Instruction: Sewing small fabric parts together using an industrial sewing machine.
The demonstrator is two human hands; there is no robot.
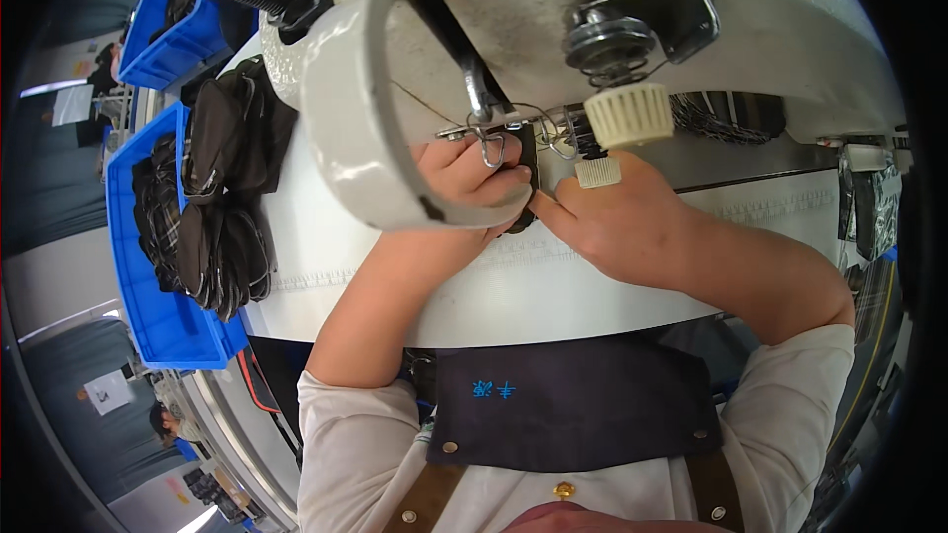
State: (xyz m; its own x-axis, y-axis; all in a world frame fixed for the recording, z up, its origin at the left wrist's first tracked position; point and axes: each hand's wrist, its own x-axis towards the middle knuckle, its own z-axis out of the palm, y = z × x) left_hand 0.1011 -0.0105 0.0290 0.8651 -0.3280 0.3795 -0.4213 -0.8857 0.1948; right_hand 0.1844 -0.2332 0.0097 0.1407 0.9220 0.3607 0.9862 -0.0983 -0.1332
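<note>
A small dark fabric piece [526, 183] lies below the needle area of a white sewing machine [504, 10]. My left hand [464, 173] is curled over its left side, fingers bent and gripping it, partly covered by the machine's curved white guard [346, 109]. From the right, my right hand [622, 217] pinches the near edge of the same piece with thumb and forefinger. Its other fingers are tucked in and partly hidden behind the ribbed cream tension knobs [630, 114]. The needle itself cannot be made out.
At the left, a blue bin [128, 266] holds dark fabric pieces, with more stacked pieces [232, 138] on the white table [326, 266] beside it. A second blue bin [163, 54] stands farther back. Dark pieces [731, 116] lie behind the machine arm, and a wrapped bundle [874, 202] is at far right.
</note>
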